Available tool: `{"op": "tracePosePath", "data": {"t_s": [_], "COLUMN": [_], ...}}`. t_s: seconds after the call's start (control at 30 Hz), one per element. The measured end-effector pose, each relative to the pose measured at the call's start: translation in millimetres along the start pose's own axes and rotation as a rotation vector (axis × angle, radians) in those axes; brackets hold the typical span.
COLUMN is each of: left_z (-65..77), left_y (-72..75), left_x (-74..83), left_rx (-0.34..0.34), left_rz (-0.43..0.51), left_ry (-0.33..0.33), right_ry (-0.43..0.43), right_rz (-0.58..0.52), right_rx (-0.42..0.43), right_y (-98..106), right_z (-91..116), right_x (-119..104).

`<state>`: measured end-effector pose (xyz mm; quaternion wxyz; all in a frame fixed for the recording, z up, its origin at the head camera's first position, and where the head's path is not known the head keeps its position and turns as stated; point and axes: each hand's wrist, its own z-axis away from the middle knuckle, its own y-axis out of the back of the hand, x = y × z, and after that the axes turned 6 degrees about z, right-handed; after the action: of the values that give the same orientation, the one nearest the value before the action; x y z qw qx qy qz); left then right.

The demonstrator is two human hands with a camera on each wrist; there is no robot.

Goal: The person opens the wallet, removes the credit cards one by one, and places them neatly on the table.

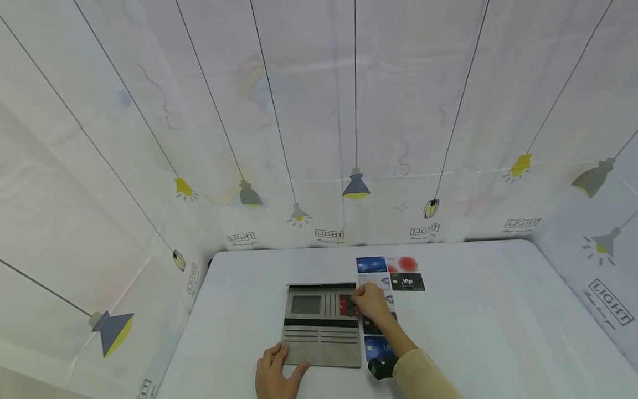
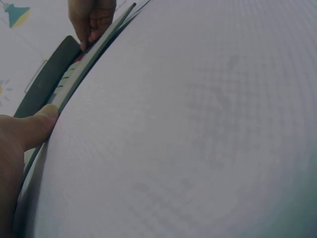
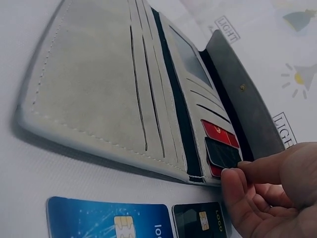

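A grey wallet (image 1: 324, 354) lies unfolded on the white table, its slit pockets facing up. My right hand (image 1: 372, 302) pinches a dark card (image 3: 223, 152) between thumb and forefinger at the wallet's upper right slots. Part of that card sits in a slot, beside a red card (image 3: 218, 132) that is tucked in. At the lower left corner, my left hand (image 1: 276, 372) rests with fingers on the wallet and thumb along its near edge. In the left wrist view the thumb of the left hand (image 2: 25, 136) touches that edge.
Right of the wallet, several cards lie in a column, with a blue VIP card (image 1: 371, 264) at the top and another blue card (image 1: 377, 348) at the bottom. Beside them are a white-and-red card (image 1: 407, 264) and a black Vip card (image 1: 407, 282). A patterned curtain (image 1: 299, 138) hangs behind the table.
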<state>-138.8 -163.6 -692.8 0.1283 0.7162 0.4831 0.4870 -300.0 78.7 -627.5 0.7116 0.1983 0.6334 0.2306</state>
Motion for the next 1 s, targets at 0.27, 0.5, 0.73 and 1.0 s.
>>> {"op": "tracePosePath", "data": {"t_s": [0.27,0.5,0.73,1.0], "left_z": [-1.0,-2.1,-3.7,-3.1], "left_y": [1.1,2.9,5.3,3.4], "left_x": [2.9,3.3,6.1,4.3], "left_rx": [-0.019,-0.049,-0.086,-0.063], "left_rz": [0.006,0.0,-0.008,-0.011], "left_ry": [0.01,0.045,0.08,0.059], "right_ry": [-0.012,-0.011,-0.039,-0.065], "right_rz": [0.005,0.005,0.052,0.027], "right_rx": [0.001,0.0,-0.045,-0.047], "right_y": [0.6,1.2,2.5,3.9], "right_z": [-0.7,0.7,3.7,6.6], "right_x": [2.1,-2.1,-7.1,-11.6]}}
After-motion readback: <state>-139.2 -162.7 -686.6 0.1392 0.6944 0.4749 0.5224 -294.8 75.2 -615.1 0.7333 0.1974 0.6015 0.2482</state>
